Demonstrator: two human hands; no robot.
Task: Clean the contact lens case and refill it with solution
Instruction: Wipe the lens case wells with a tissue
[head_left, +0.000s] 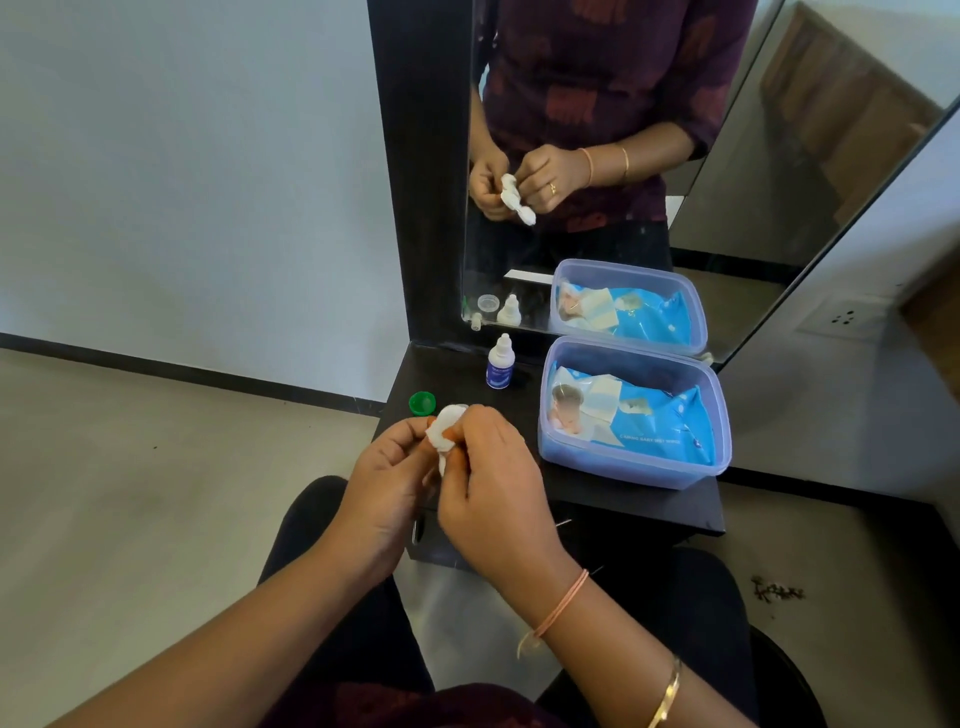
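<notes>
Here's the worry as I watch: the white wipe (444, 431) is bunched into a tight wad. If the twisting gets too eager, a small, wet lens case could pop out and drop off the front edge of the desk (623, 501) to the floor. Shreds of wipe left inside the wells would spoil the fresh solution too. The green cap (422, 402) lies loose near the desk's left edge, just beyond the knuckles, so one careless nudge could send it over. The solution bottle (500, 362) stands upright near the back edge by the mirror, well apart from the hands, and the wipes tub (631, 470) fills the right side.

Now the grip: the left hand (382, 483) and right hand (496, 483) meet over the front left corner. Both sets of fingers (470, 423) are curled in and pinch the wipe from either side. The lens case itself I can't see, and my guess is it's buried in the wad between the fingertips.
</notes>
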